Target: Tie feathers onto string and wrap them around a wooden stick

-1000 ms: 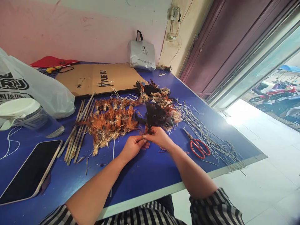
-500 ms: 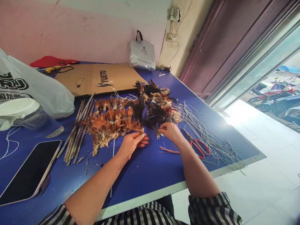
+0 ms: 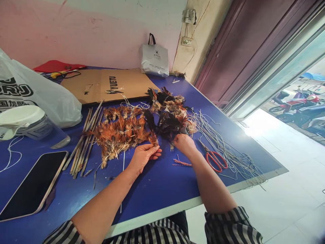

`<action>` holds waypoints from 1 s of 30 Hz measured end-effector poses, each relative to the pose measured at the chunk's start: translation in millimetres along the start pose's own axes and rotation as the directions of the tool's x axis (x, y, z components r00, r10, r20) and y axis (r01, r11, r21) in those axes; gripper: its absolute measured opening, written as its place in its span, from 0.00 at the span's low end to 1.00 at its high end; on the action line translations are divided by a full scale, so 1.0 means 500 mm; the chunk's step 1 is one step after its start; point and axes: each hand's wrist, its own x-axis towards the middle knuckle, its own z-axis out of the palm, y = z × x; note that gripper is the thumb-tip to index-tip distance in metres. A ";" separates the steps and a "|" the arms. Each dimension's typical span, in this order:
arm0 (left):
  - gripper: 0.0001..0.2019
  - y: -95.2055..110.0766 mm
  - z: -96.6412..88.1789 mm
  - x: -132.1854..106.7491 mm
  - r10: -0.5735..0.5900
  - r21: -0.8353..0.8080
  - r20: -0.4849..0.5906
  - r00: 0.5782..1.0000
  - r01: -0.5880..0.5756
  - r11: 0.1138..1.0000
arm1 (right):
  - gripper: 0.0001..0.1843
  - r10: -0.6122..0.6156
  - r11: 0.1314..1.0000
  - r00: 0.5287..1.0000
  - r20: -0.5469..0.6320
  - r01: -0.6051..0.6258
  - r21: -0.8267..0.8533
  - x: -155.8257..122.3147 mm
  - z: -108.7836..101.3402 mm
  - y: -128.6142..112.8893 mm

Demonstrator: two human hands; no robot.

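Observation:
My left hand is closed in a pinch on a small bunch of feathers, brown near the fingers with black plumes above. To its right, my right hand has its fingertips together at the near edge of a heap of black feathers. What those fingertips grip is hidden. Left of the hands lie rows of orange-brown feather bunches with pale quill ends. Red-handled scissors and a short red-and-white cord rest near my right forearm.
Loose pale strings spread across the table's right side. Thin sticks, a phone, a lidded clear jar and a white plastic bag are on the left. A flat cardboard sheet and a silver bag lie behind.
My right hand has shifted slightly left and up, closer to the black feathers. The brown part of the bunch in my left hand shows more than before.

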 end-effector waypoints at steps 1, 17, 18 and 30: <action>0.14 -0.001 0.000 0.000 0.005 0.003 0.001 1.000 -0.005 1.000 | 0.12 0.000 1.000 1.000 0.000 0.000 -0.010 0.000 0.001 0.000; 0.13 0.002 0.006 0.000 0.016 0.001 -0.022 1.000 -0.016 1.000 | 0.11 -0.103 0.995 0.995 -0.015 0.103 -0.015 0.001 0.000 -0.005; 0.13 0.002 0.006 0.000 0.018 0.001 -0.020 1.000 -0.018 1.000 | 0.11 -0.098 0.995 0.995 -0.015 0.097 -0.022 0.001 0.000 -0.006; 0.13 0.002 0.004 0.000 0.007 -0.013 -0.013 1.000 -0.008 1.000 | 0.11 -0.026 0.926 0.994 -0.110 0.066 0.372 -0.003 -0.012 -0.003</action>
